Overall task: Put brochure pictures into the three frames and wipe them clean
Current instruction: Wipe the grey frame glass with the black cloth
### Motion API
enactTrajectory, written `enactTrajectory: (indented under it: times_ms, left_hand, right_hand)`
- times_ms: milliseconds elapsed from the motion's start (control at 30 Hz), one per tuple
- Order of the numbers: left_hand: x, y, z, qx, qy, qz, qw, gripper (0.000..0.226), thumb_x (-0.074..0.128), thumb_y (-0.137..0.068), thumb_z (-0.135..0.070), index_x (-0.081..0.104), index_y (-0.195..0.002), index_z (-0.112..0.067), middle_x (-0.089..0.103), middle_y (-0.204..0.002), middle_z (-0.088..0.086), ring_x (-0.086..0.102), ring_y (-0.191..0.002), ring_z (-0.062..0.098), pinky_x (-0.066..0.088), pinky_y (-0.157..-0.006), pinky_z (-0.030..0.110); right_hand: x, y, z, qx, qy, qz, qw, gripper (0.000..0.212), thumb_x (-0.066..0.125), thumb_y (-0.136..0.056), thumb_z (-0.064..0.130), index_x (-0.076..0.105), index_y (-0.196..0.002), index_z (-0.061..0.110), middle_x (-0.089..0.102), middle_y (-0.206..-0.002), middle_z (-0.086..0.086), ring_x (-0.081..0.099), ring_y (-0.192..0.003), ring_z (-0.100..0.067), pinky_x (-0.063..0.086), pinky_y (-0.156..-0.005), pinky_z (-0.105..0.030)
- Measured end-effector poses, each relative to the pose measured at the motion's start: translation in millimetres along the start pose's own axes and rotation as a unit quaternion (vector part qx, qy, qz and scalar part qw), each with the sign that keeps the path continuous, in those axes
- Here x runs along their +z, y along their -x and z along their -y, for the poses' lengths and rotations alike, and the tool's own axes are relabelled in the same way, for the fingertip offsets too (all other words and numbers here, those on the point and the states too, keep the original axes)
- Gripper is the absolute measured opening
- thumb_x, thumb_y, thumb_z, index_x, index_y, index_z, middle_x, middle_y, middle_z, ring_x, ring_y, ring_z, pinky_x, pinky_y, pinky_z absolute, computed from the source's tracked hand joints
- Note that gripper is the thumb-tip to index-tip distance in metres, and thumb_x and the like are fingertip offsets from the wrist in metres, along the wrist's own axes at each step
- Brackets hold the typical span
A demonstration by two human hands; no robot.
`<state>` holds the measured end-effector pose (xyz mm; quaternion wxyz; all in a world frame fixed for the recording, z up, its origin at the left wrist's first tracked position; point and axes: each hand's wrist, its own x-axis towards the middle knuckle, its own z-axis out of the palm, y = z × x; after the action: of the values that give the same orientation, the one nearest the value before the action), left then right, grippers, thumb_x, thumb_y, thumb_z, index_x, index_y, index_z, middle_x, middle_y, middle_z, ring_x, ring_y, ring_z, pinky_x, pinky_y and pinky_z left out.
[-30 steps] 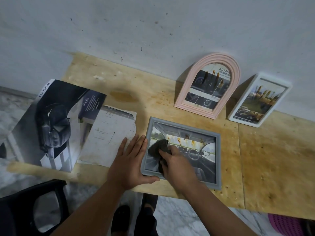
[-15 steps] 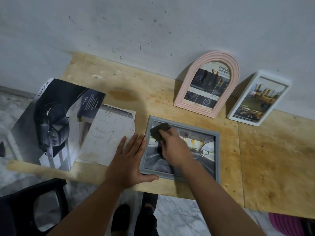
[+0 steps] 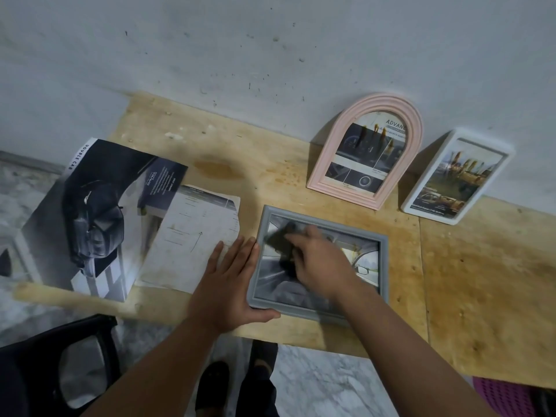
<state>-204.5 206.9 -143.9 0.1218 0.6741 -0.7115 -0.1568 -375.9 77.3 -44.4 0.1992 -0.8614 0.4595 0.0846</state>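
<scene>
Grey frame (image 3: 319,308) flat near worktop (image 3: 481,281) front edge. Right hand (image 3: 322,263) grips dark cloth (image 3: 279,236) on glass; left hand (image 3: 231,284) open, bracing frame's side.

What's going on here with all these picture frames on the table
A person is wiping the glass of a grey frame that lies flat on the wooden table. The right hand rubs a dark cloth over it, while the left hand lies flat against the frame's left edge, its thumb along the near edge. A pink arched frame and a white frame, both holding pictures, lean against the wall. An open car brochure lies to the left.
</scene>
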Motion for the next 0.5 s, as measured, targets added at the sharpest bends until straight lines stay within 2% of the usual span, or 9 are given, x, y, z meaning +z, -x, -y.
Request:
enactTrajectory:
  times_ms: [67, 167, 233, 300, 400, 433, 500]
  left_hand:
    - [1, 0, 0, 0.003, -0.011, 0.006, 1.0, 0.134, 0.044, -0.069, -0.1, 0.025, -0.161, -0.005, 0.017, -0.171, 0.009, 0.01, -0.16, 0.026, 0.02, -0.125, 0.06]
    - [3, -1, 0, 0.002, -0.017, 0.017, 1.0, 0.133, 0.04, -0.07, -0.101, 0.024, -0.161, -0.005, 0.015, -0.172, 0.009, 0.008, -0.16, 0.026, 0.019, -0.125, 0.061]
    - [3, -1, 0, -0.001, -0.015, 0.019, 1.0, 0.133, 0.039, -0.069, -0.101, 0.025, -0.161, -0.005, 0.016, -0.171, 0.009, 0.008, -0.16, 0.025, 0.018, -0.125, 0.061]
    - [3, -1, 0, -0.002, -0.013, 0.021, 1.0, 0.133, 0.039, -0.069, -0.101, 0.025, -0.161, -0.005, 0.017, -0.171, 0.009, 0.009, -0.16, 0.025, 0.018, -0.125, 0.06]
    - [3, -2, 1, -0.006, -0.003, 0.024, 1.0, 0.133, 0.042, -0.069, -0.1, 0.021, -0.162, -0.007, 0.014, -0.172, 0.006, 0.005, -0.16, 0.023, 0.016, -0.126, 0.06]
    - [3, -2, 1, -0.006, 0.001, 0.023, 1.0, 0.133, 0.043, -0.069, -0.099, 0.021, -0.162, -0.007, 0.014, -0.172, 0.006, 0.004, -0.161, 0.023, 0.017, -0.125, 0.06]
    - [3, -1, 1, -0.004, 0.009, 0.019, 1.0, 0.133, 0.045, -0.069, -0.099, 0.023, -0.162, -0.007, 0.016, -0.172, 0.006, 0.006, -0.16, 0.023, 0.018, -0.125, 0.061]
  right_hand:
    - [6, -20, 1, 0.028, 0.041, -0.032, 0.998, 0.039, 0.054, -0.097, 0.023, 0.059, -0.136, 0.022, 0.047, -0.127, -0.008, 0.063, -0.096, -0.034, 0.052, -0.075, -0.041]
    - [32, -23, 18, 0.006, 0.107, -0.006, 0.994, 0.041, 0.059, -0.093, 0.017, 0.057, -0.133, 0.014, 0.041, -0.135, -0.014, 0.061, -0.1, -0.035, 0.047, -0.069, -0.039]
    - [42, -11, 23, -0.008, 0.124, -0.003, 0.992, 0.044, 0.063, -0.09, 0.015, 0.056, -0.133, 0.012, 0.038, -0.138, -0.017, 0.06, -0.101, -0.034, 0.051, -0.07, -0.041]
    - [46, 10, 24, -0.039, 0.12, 0.01, 0.992, 0.043, 0.071, -0.084, 0.019, 0.061, -0.125, 0.013, 0.044, -0.132, -0.016, 0.063, -0.096, -0.031, 0.052, -0.064, -0.039]
    - [51, 44, 23, -0.086, 0.121, 0.054, 0.987, 0.044, 0.085, -0.062, 0.031, 0.073, -0.103, 0.023, 0.057, -0.109, -0.006, 0.065, -0.075, -0.021, 0.043, -0.048, -0.026]
    - [53, 52, 22, -0.097, 0.109, 0.072, 0.987, 0.043, 0.084, -0.062, 0.032, 0.074, -0.104, 0.026, 0.057, -0.107, -0.004, 0.065, -0.075, -0.02, 0.043, -0.049, -0.025]
    - [52, 55, 16, -0.095, 0.027, 0.102, 0.99, 0.04, 0.072, -0.082, 0.027, 0.07, -0.123, 0.028, 0.054, -0.116, -0.004, 0.065, -0.089, -0.025, 0.05, -0.062, -0.03]
